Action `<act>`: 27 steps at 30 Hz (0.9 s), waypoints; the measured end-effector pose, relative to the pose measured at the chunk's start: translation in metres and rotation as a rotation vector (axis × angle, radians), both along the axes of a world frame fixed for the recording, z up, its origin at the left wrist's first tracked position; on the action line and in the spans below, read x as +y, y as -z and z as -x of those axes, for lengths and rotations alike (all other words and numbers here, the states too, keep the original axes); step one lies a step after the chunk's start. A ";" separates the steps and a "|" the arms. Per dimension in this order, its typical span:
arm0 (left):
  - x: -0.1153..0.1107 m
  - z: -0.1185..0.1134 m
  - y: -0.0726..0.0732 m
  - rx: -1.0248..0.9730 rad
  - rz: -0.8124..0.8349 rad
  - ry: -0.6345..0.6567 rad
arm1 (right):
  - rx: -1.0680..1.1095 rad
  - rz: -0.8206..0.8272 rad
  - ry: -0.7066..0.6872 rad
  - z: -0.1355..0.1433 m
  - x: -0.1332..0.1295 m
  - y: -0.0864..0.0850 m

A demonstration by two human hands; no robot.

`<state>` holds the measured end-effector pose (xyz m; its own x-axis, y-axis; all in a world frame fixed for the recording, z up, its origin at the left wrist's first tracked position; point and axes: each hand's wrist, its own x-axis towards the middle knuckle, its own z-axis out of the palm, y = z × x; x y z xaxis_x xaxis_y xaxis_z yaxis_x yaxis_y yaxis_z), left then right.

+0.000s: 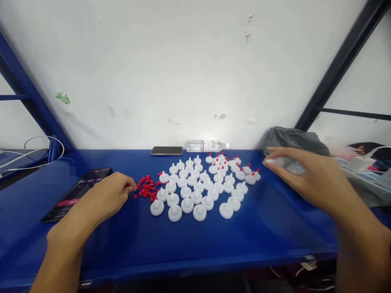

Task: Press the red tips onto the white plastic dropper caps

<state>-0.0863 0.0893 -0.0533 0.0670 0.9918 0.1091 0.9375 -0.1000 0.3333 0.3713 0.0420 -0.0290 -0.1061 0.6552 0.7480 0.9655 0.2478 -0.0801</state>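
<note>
My left hand is at the left edge of a loose pile of small red caps. Its thumb and fingertips are pinched together; whatever is between them is hidden. On the right, my right hand is raised over the table, thumb and index finger curved around a whitish round piece, which looks like one of the white nozzle caps and is partly blurred. Many white nozzle caps stand spout up in the middle. Those at the back right wear red caps on their spouts; most others have bare spouts.
A phone showing a timer lies under my left forearm. At the back are a second phone and a water bottle on its side against the wall. A grey plastic bag sits behind my right hand on the blue table.
</note>
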 end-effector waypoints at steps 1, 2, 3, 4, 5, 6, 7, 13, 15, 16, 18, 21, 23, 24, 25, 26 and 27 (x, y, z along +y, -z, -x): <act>0.000 0.002 0.000 0.025 0.006 -0.006 | -0.024 0.030 -0.035 -0.003 0.003 0.003; 0.001 0.004 0.000 0.053 0.017 -0.018 | -0.047 0.053 -0.063 -0.005 0.006 0.005; 0.002 0.005 0.000 0.077 0.023 -0.035 | -0.061 0.082 -0.080 -0.008 0.009 0.008; 0.003 0.007 0.001 0.093 0.024 -0.056 | -0.066 0.124 -0.087 -0.010 0.011 0.010; 0.004 0.007 0.001 0.106 0.026 -0.073 | -0.060 0.179 -0.088 -0.011 0.013 0.012; 0.005 0.008 0.002 0.115 0.027 -0.087 | -0.047 0.241 -0.084 -0.011 0.014 0.013; 0.005 0.008 0.003 0.122 0.026 -0.097 | -0.034 0.305 -0.075 -0.010 0.015 0.015; 0.005 0.008 0.002 0.154 0.022 -0.118 | -0.014 0.432 0.019 0.006 0.022 0.023; 0.005 0.007 0.003 0.154 0.030 -0.113 | -0.007 0.428 0.009 0.012 0.027 0.026; 0.005 0.007 0.003 0.151 0.036 -0.109 | 0.002 0.432 -0.009 0.014 0.029 0.027; 0.006 0.007 0.005 0.143 0.042 -0.100 | 0.025 0.444 -0.056 0.018 0.032 0.030; 0.006 0.008 0.007 0.134 0.046 -0.097 | 0.048 0.431 -0.087 0.020 0.036 0.031; 0.007 0.007 0.008 0.129 0.049 -0.096 | 0.057 0.394 -0.094 0.021 0.038 0.033; 0.007 0.007 0.008 0.127 0.052 -0.096 | 0.060 0.375 -0.108 0.022 0.039 0.034; 0.007 0.007 0.008 0.125 0.054 -0.095 | 0.057 0.359 -0.129 0.023 0.041 0.035; 0.007 0.007 0.008 0.123 0.057 -0.094 | 0.048 0.348 -0.152 0.023 0.043 0.036; 0.007 0.007 0.007 0.122 0.060 -0.093 | 0.032 0.344 -0.170 0.024 0.044 0.038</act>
